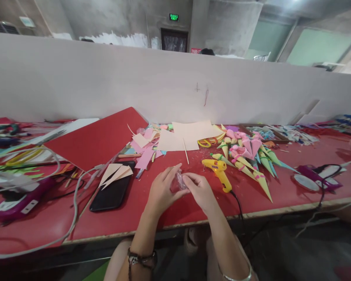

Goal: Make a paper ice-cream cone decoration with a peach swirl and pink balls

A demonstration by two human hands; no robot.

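Both hands meet near the front edge of the red table (125, 224). Between them is a small clear, crinkled plastic piece (179, 180). My left hand (160, 192) curls round its left side, and my right hand (201, 192) pinches it from the right. A yellow glue gun (219, 171) lies to the right of my hands. Left of them, cream paper strips (117, 174) rest on a black phone (109, 199). A thin stick (186, 151) lies beyond my fingers, its far end over cream paper (178, 142).
Pink, yellow and green paper cones (251, 156) pile up at the right. Yellow-handled scissors (204, 143) lie behind. Red card (99, 136) leans at the left. Purple power strips (23, 199) with cables flank the work area, and a white partition (163, 86) stands behind.
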